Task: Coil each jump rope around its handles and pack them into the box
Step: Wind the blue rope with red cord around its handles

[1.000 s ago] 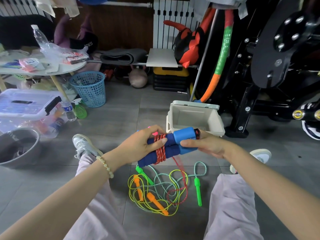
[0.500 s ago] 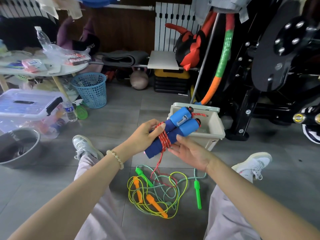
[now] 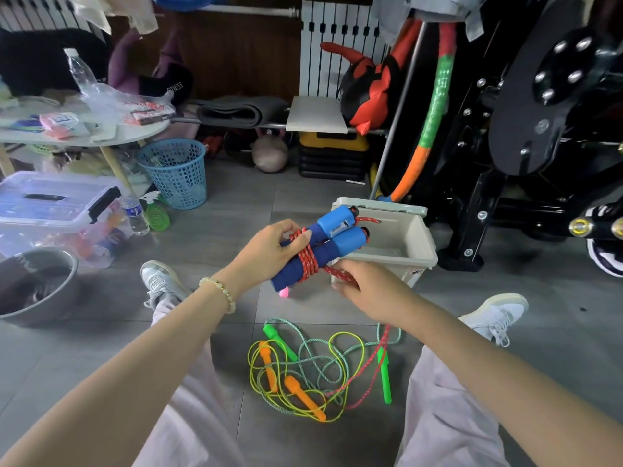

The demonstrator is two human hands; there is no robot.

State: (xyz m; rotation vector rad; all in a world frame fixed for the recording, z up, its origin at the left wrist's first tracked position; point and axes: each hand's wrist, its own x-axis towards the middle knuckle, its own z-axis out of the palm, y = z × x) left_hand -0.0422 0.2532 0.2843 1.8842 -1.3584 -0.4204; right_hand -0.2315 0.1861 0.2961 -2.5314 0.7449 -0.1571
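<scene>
Hands: left hand (image 3: 266, 254) round blue handles (image 3: 332, 237), right hand (image 3: 371, 291) on rope (image 3: 308, 261)

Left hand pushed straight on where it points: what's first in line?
Likely the beige box: left hand, gripping the blue handles, aims at its open top, though depth is unclear.

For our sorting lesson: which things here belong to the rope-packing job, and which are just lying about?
Job: blue-handled rope, green-handled rope, orange-handled rope, box.
Lying about: blue basket, clear tub, metal bowl, water bottle.
</scene>
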